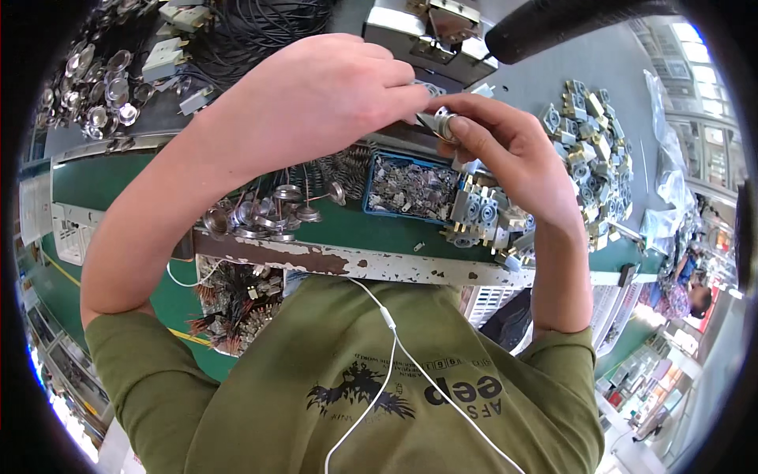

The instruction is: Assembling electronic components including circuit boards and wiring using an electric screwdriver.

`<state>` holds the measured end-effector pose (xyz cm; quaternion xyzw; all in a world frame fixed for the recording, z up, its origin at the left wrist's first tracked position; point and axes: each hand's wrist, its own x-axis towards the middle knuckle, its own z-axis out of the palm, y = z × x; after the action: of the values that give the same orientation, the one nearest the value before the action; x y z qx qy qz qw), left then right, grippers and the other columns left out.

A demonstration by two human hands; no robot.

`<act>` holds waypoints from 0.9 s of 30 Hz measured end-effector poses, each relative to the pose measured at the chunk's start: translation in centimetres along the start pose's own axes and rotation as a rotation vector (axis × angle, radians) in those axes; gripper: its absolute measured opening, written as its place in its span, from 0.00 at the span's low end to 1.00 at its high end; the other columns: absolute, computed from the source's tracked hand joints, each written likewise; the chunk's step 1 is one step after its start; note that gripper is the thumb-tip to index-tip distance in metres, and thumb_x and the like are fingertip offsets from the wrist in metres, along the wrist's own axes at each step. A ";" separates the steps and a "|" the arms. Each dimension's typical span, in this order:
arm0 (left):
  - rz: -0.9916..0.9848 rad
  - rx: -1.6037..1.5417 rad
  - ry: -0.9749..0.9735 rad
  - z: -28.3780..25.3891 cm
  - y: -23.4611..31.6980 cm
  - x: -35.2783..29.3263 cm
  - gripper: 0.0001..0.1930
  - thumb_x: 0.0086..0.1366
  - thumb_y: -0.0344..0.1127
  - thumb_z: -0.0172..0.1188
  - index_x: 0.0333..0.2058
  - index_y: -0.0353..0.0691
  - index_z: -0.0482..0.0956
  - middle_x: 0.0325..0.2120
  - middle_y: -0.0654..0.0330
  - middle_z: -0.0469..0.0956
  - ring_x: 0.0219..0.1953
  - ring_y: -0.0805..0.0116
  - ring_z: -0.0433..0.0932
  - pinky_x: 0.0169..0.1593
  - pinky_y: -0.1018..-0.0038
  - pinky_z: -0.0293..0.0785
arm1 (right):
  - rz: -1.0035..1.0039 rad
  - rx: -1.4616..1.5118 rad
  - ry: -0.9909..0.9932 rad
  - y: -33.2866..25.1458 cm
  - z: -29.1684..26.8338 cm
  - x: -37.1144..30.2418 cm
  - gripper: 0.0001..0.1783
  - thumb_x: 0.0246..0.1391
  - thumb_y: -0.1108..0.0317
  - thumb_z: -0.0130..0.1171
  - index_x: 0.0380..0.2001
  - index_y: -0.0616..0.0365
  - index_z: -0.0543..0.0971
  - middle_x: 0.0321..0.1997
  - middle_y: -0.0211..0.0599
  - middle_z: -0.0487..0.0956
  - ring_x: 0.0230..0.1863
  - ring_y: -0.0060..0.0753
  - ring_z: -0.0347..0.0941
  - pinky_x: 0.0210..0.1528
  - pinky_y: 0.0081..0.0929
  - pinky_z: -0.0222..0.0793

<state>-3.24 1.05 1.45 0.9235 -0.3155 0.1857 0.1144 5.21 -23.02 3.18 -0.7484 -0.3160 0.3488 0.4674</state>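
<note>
My left hand (pixel 324 99) and my right hand (pixel 509 146) meet above the green workbench (pixel 347 225), fingertips pinched together on a small round metal part (pixel 440 122). My right thumb and forefinger hold the silvery piece, and my left fingertips touch it from the other side. Below the hands stands a blue tray (pixel 412 188) filled with small grey metal pieces. Left of the tray lie several round metal discs with wire leads (pixel 276 212).
A heap of grey and brass block parts (pixel 588 138) covers the bench at right. More shiny discs (pixel 99 91) and white connectors (pixel 170 55) lie at far left. A metal fixture (pixel 430 35) stands behind the hands. A white earphone cable (pixel 395 340) hangs over my green shirt.
</note>
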 end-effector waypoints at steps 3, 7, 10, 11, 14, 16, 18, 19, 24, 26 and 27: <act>-0.050 -0.037 0.010 -0.2 0.5 0.0 0.05 0.62 0.35 0.61 0.34 0.42 0.75 0.28 0.61 0.75 0.34 0.60 0.81 0.37 0.65 0.78 | -0.068 0.100 0.101 0.3 1.0 -1.4 0.21 0.69 0.71 0.59 0.62 0.65 0.76 0.41 0.35 0.84 0.42 0.21 0.80 0.48 0.22 0.77; -0.144 -0.115 -0.001 0.1 1.3 0.2 0.11 0.64 0.41 0.65 0.34 0.42 0.75 0.26 0.61 0.75 0.32 0.59 0.81 0.35 0.64 0.77 | -0.177 0.195 0.374 2.0 3.8 -1.9 0.25 0.61 0.77 0.67 0.61 0.61 0.77 0.46 0.35 0.84 0.44 0.19 0.79 0.49 0.21 0.76; -0.187 -0.121 0.021 0.8 1.9 0.3 0.13 0.64 0.43 0.66 0.34 0.42 0.74 0.23 0.62 0.75 0.30 0.59 0.81 0.34 0.64 0.76 | -0.347 0.079 0.518 4.1 5.6 -1.9 0.23 0.60 0.77 0.67 0.59 0.62 0.78 0.47 0.34 0.84 0.43 0.19 0.78 0.48 0.22 0.75; -0.201 -0.112 0.043 0.9 2.0 0.4 0.14 0.64 0.44 0.66 0.34 0.42 0.74 0.22 0.62 0.75 0.30 0.59 0.81 0.34 0.64 0.76 | -0.371 0.006 0.520 4.3 5.4 -1.7 0.23 0.60 0.77 0.67 0.59 0.61 0.79 0.46 0.35 0.84 0.42 0.19 0.77 0.48 0.23 0.75; -0.181 -0.086 -0.010 0.4 1.7 0.3 0.15 0.64 0.45 0.66 0.34 0.42 0.73 0.23 0.62 0.76 0.30 0.59 0.81 0.34 0.64 0.76 | -0.029 0.140 0.256 2.5 3.7 -2.4 0.22 0.65 0.75 0.63 0.61 0.65 0.76 0.53 0.35 0.81 0.52 0.21 0.76 0.58 0.24 0.72; -0.160 -0.103 -0.041 0.8 1.5 0.1 0.14 0.63 0.43 0.68 0.36 0.42 0.74 0.25 0.61 0.76 0.31 0.59 0.80 0.35 0.64 0.75 | -0.067 0.112 0.166 2.5 2.7 -2.0 0.21 0.65 0.75 0.63 0.61 0.65 0.77 0.53 0.35 0.81 0.53 0.21 0.76 0.59 0.25 0.71; -0.139 -0.119 -0.074 1.1 1.4 -0.1 0.14 0.62 0.41 0.69 0.37 0.42 0.75 0.26 0.61 0.76 0.31 0.58 0.79 0.36 0.64 0.74 | -0.111 0.028 0.044 2.3 1.8 -1.5 0.21 0.65 0.75 0.63 0.60 0.65 0.78 0.53 0.33 0.82 0.54 0.22 0.75 0.61 0.28 0.70; -0.148 -0.119 -0.092 1.1 1.4 -0.2 0.13 0.62 0.41 0.69 0.36 0.41 0.75 0.26 0.61 0.76 0.32 0.58 0.79 0.36 0.63 0.74 | -0.111 0.037 0.047 2.1 1.7 -1.3 0.21 0.65 0.75 0.63 0.60 0.65 0.78 0.53 0.33 0.82 0.54 0.22 0.75 0.61 0.28 0.70; -0.152 -0.153 -0.098 0.6 1.3 0.7 0.13 0.63 0.41 0.68 0.36 0.41 0.75 0.27 0.60 0.77 0.34 0.57 0.80 0.38 0.62 0.74 | -0.141 0.034 0.177 2.7 2.5 -1.6 0.21 0.64 0.78 0.62 0.60 0.65 0.78 0.53 0.34 0.81 0.52 0.23 0.75 0.57 0.25 0.72; -0.111 -0.167 -0.087 0.7 1.1 0.9 0.14 0.66 0.44 0.64 0.34 0.41 0.72 0.25 0.58 0.78 0.32 0.55 0.81 0.36 0.62 0.76 | -0.142 0.035 0.234 3.0 2.8 -1.8 0.21 0.63 0.79 0.61 0.60 0.65 0.77 0.53 0.35 0.81 0.52 0.23 0.76 0.56 0.25 0.72; -0.104 -0.168 -0.094 0.8 1.0 0.7 0.14 0.66 0.44 0.64 0.34 0.41 0.72 0.25 0.58 0.78 0.32 0.55 0.81 0.36 0.62 0.76 | -0.181 -0.008 0.203 3.3 3.0 -1.8 0.22 0.63 0.80 0.61 0.61 0.63 0.77 0.54 0.35 0.82 0.52 0.24 0.76 0.57 0.26 0.72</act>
<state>-3.18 -0.36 1.13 0.9335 -0.2865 0.1089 0.1860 2.26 -24.24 -0.36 -0.7501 -0.3344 0.2264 0.5237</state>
